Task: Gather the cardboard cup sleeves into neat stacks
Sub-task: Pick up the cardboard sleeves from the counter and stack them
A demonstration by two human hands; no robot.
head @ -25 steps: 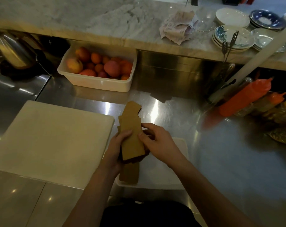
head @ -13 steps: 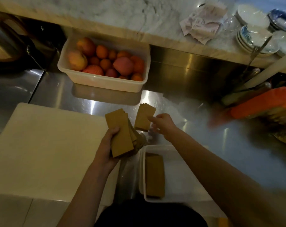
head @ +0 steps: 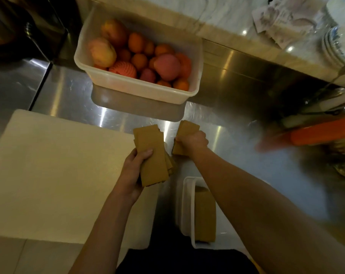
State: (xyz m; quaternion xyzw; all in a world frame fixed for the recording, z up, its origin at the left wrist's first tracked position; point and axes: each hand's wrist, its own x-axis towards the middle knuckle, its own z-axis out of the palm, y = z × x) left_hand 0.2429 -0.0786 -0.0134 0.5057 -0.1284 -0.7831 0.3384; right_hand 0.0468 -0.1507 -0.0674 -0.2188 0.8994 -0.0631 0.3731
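— While the left hand (head: 133,171) gripped its bundle of cup sleeves (head: 150,153), where was the thumb?

— Pressed across the top sleeve, fingers hidden behind; the bundle fanned unevenly just beyond the grip, over the cutting board (head: 55,171) edge.

— And the right hand (head: 193,140)?

— Closed over a smaller stack of sleeves (head: 185,133) on the steel counter (head: 236,155), just beside the left-hand bundle.

— Any others?

— One flat pile (head: 205,214) lay in the white tray (head: 184,206), nearer the body than both grips.

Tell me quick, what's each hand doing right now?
Left hand: closed, holding a bundle of sleeves.
Right hand: closed on a smaller stack at the counter.
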